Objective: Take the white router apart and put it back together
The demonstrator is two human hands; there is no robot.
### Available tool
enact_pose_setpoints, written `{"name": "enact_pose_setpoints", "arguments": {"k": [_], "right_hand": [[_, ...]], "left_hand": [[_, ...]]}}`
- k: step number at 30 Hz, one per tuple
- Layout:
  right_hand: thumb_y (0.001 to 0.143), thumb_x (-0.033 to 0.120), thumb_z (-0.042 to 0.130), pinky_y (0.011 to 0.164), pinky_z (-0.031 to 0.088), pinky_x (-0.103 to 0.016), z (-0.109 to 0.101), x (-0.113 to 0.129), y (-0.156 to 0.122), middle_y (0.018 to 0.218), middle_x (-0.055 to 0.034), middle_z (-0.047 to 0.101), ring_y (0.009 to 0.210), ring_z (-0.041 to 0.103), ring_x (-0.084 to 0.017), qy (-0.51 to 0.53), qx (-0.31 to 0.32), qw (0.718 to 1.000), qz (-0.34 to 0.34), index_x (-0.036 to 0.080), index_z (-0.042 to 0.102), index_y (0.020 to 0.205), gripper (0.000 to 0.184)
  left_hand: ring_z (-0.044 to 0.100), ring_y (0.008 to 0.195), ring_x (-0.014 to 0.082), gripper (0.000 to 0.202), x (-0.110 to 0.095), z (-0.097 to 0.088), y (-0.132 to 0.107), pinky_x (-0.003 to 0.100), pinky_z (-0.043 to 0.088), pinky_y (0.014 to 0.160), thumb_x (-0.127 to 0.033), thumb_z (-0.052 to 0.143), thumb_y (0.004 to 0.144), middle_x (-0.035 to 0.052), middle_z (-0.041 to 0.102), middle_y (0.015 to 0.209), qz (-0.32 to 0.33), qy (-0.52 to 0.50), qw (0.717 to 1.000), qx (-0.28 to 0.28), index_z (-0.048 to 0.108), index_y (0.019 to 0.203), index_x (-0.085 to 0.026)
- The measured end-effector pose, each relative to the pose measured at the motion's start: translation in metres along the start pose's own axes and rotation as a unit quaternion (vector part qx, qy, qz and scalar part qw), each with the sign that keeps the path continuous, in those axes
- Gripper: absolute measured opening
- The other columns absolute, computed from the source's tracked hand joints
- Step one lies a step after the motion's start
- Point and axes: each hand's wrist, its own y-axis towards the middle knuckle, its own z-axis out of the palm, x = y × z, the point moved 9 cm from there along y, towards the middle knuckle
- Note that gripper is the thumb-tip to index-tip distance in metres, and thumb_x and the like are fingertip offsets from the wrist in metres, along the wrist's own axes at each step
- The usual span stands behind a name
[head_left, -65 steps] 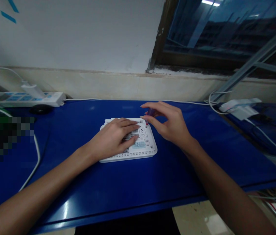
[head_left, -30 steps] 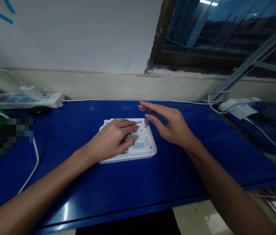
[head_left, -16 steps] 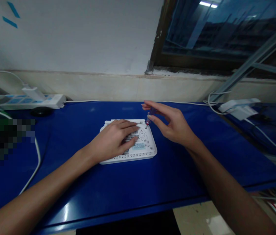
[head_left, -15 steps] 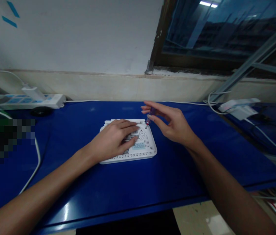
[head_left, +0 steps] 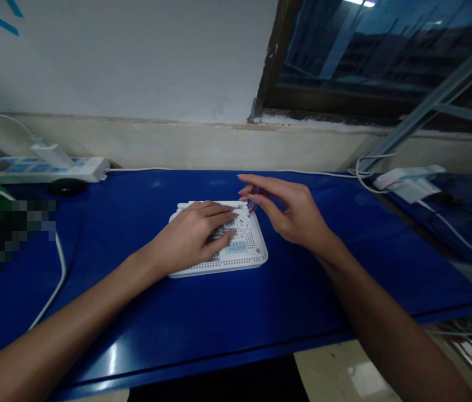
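- Head view: white perforated case [head_left: 246, 259] lies flat on the blue worktop [head_left: 236, 318], mid-frame, pale label [head_left: 236, 247] facing up.
- My left hand [head_left: 194, 231] is palm-down across the left part of the case, center of frame. Fingers spread over its top, thumb apart from the rest, pressing rather than gripping.
- My right hand [head_left: 292, 209] is just right of center, above the upper right corner of the case. Fingers clamped on a small screwdriver [head_left: 254, 202], purplish see-through handle, red near the shaft.
- Screwdriver is nearly upright, slight tilt, tip down at that corner of the case. Can't tell if it's seated in anything; too small.
- Lower down that same right side, a round recess [head_left: 258, 250] shows, nothing over it.
- Left edge, mid-height: power strip [head_left: 94, 168] with a white plug [head_left: 54, 155] in it, black oval object [head_left: 67, 187] just in front. White cable [head_left: 61, 262] curves down the left side.
- Right side: white adapter [head_left: 414, 184] with cables, near a metal strut [head_left: 428, 118].
- Upper right: dark window [head_left: 365, 61]. Upper left: blue tape [head_left: 5, 25] on the wall [head_left: 135, 61].
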Motion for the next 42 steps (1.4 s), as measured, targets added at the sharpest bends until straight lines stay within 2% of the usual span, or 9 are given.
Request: {"name": "enact_pose_setpoints", "arguments": {"k": [6, 11, 13, 21, 27, 30, 35, 38, 42], "right_hand": [[0.093, 0.031, 0.068, 0.080, 0.054, -0.034, -0.011, -0.007, -0.001, 0.090, -0.0046, 0.073, 0.079, 0.067, -0.018, -0.081, -0.067, 0.994, 0.013, 0.019, 0.071, 0.121, 0.031], [0.099, 0.021, 0.054, 0.095, 0.054, -0.037, -0.001, -0.009, -0.002, 0.129, -0.0076, 0.069, 0.111, 0.068, -0.020, 0.036, 0.002, 0.999, 0.027, 0.023, 0.056, 0.141, 0.042], [0.099, 0.018, 0.052, 0.096, 0.055, -0.036, 0.003, -0.009, -0.002, 0.133, -0.0071, 0.067, 0.115, 0.067, -0.020, 0.072, 0.025, 0.997, 0.032, 0.023, 0.055, 0.142, 0.043], [0.094, 0.019, 0.063, 0.081, 0.057, -0.029, -0.003, -0.005, 0.001, 0.100, -0.0043, 0.076, 0.083, 0.071, -0.015, -0.035, -0.028, 0.999, 0.025, 0.017, 0.068, 0.125, 0.031], [0.092, 0.034, 0.069, 0.071, 0.055, -0.030, -0.007, -0.005, -0.003, 0.087, -0.0048, 0.072, 0.069, 0.065, -0.016, -0.140, -0.074, 0.986, 0.048, 0.017, 0.069, 0.120, 0.033], [0.093, 0.034, 0.067, 0.078, 0.055, -0.034, -0.006, -0.008, -0.004, 0.096, -0.0077, 0.073, 0.078, 0.067, -0.019, -0.138, -0.071, 0.986, 0.052, 0.017, 0.062, 0.132, 0.043], [0.098, 0.016, 0.053, 0.098, 0.052, -0.034, 0.007, -0.009, -0.003, 0.129, -0.0094, 0.067, 0.111, 0.066, -0.019, 0.016, 0.029, 0.999, 0.028, 0.020, 0.045, 0.148, 0.051], [0.097, 0.015, 0.052, 0.090, 0.055, -0.030, 0.009, -0.010, -0.002, 0.114, -0.0075, 0.071, 0.098, 0.070, -0.016, 0.044, 0.048, 0.997, 0.034, 0.018, 0.053, 0.138, 0.041], [0.094, 0.016, 0.058, 0.079, 0.055, -0.028, 0.005, -0.008, -0.002, 0.095, -0.0028, 0.073, 0.083, 0.071, -0.015, -0.019, 0.016, 0.999, 0.047, 0.019, 0.060, 0.123, 0.029]], "left_hand": [[0.059, 0.127, 0.0274, 0.040, 0.001, -0.001, 0.000, 0.050, 0.043, 0.112, -0.035, 0.051, 0.101, 0.0116, 0.064, 0.137, -0.003, -0.007, 1.000, 0.001, 0.060, 0.137, -0.019], [0.059, 0.126, 0.0270, 0.039, 0.001, -0.001, -0.001, 0.049, 0.043, 0.112, -0.035, 0.051, 0.102, 0.0111, 0.064, 0.136, -0.002, -0.009, 1.000, 0.002, 0.061, 0.136, -0.019], [0.059, 0.126, 0.0269, 0.039, 0.001, -0.001, -0.001, 0.049, 0.043, 0.112, -0.035, 0.051, 0.102, 0.0110, 0.064, 0.136, 0.001, -0.009, 1.000, 0.001, 0.060, 0.136, -0.018], [0.059, 0.126, 0.0275, 0.039, -0.001, -0.004, 0.000, 0.047, 0.046, 0.109, -0.034, 0.051, 0.101, 0.0115, 0.064, 0.136, 0.005, -0.012, 1.000, -0.007, 0.062, 0.135, -0.017], [0.060, 0.125, 0.0268, 0.039, -0.001, -0.004, 0.000, 0.048, 0.046, 0.110, -0.034, 0.052, 0.101, 0.0109, 0.066, 0.134, -0.001, -0.018, 1.000, -0.010, 0.061, 0.136, -0.019], [0.059, 0.127, 0.0272, 0.038, 0.000, -0.003, 0.000, 0.049, 0.045, 0.111, -0.034, 0.052, 0.101, 0.0104, 0.065, 0.135, 0.000, -0.019, 1.000, -0.011, 0.062, 0.135, -0.020], [0.059, 0.125, 0.0266, 0.039, -0.001, -0.003, 0.000, 0.048, 0.044, 0.111, -0.033, 0.052, 0.101, 0.0110, 0.066, 0.134, 0.004, -0.022, 1.000, -0.009, 0.061, 0.136, -0.018], [0.060, 0.125, 0.0265, 0.038, -0.001, -0.003, 0.000, 0.048, 0.044, 0.112, -0.032, 0.052, 0.101, 0.0108, 0.066, 0.134, 0.003, -0.022, 1.000, -0.004, 0.061, 0.136, -0.019], [0.059, 0.127, 0.0273, 0.038, 0.000, -0.002, 0.000, 0.049, 0.044, 0.111, -0.033, 0.052, 0.101, 0.0113, 0.064, 0.136, -0.001, -0.020, 1.000, -0.001, 0.061, 0.135, -0.019]]}}
